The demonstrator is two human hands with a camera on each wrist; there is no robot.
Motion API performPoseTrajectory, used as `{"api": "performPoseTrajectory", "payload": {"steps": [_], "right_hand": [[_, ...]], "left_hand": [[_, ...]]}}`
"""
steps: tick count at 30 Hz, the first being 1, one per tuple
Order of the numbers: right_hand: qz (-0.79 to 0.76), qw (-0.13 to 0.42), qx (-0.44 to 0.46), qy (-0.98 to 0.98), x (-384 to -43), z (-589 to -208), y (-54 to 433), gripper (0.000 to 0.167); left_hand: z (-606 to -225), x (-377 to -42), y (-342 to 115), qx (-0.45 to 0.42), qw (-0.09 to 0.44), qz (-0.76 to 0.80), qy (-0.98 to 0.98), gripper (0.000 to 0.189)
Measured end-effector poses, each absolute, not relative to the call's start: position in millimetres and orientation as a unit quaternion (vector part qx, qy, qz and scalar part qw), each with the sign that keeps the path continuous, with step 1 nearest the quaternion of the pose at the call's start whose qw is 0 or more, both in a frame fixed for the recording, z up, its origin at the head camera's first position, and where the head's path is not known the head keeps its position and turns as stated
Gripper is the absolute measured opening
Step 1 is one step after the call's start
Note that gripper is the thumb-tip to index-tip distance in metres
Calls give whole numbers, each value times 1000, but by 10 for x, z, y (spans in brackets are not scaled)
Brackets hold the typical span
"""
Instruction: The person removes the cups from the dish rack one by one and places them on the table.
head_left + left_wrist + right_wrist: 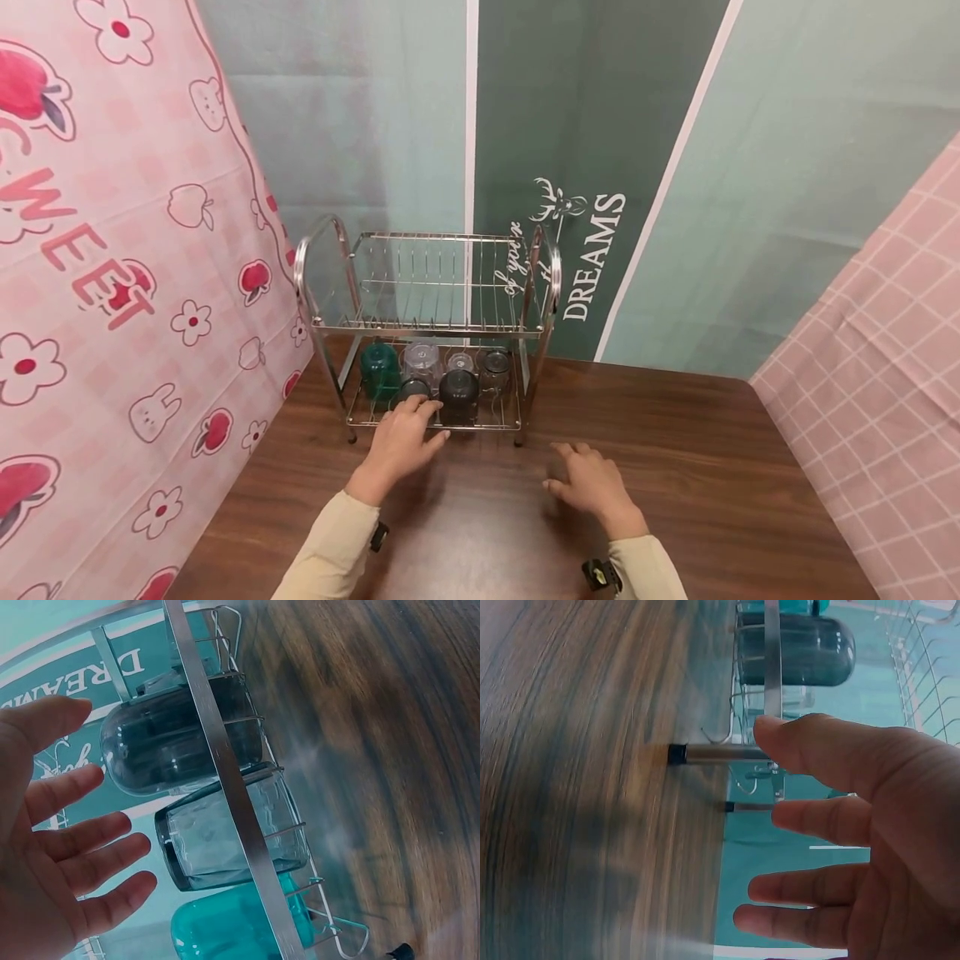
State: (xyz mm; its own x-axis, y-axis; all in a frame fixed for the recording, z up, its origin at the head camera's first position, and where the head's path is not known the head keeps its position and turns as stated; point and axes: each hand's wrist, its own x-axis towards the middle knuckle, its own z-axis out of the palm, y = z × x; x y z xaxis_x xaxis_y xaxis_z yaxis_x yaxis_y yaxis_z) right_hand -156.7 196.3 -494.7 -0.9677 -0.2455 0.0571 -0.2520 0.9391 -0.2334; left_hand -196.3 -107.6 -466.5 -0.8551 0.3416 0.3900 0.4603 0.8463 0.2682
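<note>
Over the counter (675,442), your left hand (405,439) and right hand (596,481) spread empty near the rack (420,332), whose lower-tier cups (459,390) seem upturned to drain, though bars (232,780) partly hide them.

In the head view, the left hand (403,437) partly hides a grey glass (415,387); the left wrist view's bottom edge cuts off the teal cup (214,928).
</note>
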Motion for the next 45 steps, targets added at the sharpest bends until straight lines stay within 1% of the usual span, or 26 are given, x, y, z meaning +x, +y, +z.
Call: {"api": "performPoseTrajectory", "payload": {"steps": [9,17,22,39,45], "right_hand": [[113,9,146,-983,-1606,-4937,1847,62],[123,10,158,-980,-1637,-4899,1766,63],[127,7,169,-977,-1639,-4904,1734,61],[104,27,194,-975,-1712,-4841,1630,56],[95,28,198,-975,-1743,-4818,1572,54]], "left_hand": [[-4632,-2034,-1024,-220,170,-189,-942,44],[-4587,-2102,-966,-221,161,-205,-940,47],[-4595,-2140,-928,-213,148,-221,-940,50],[-4561,-2288,-795,-203,143,-218,-944,55],[-4543,-2351,-754,-205,144,-208,-945,53]]}}
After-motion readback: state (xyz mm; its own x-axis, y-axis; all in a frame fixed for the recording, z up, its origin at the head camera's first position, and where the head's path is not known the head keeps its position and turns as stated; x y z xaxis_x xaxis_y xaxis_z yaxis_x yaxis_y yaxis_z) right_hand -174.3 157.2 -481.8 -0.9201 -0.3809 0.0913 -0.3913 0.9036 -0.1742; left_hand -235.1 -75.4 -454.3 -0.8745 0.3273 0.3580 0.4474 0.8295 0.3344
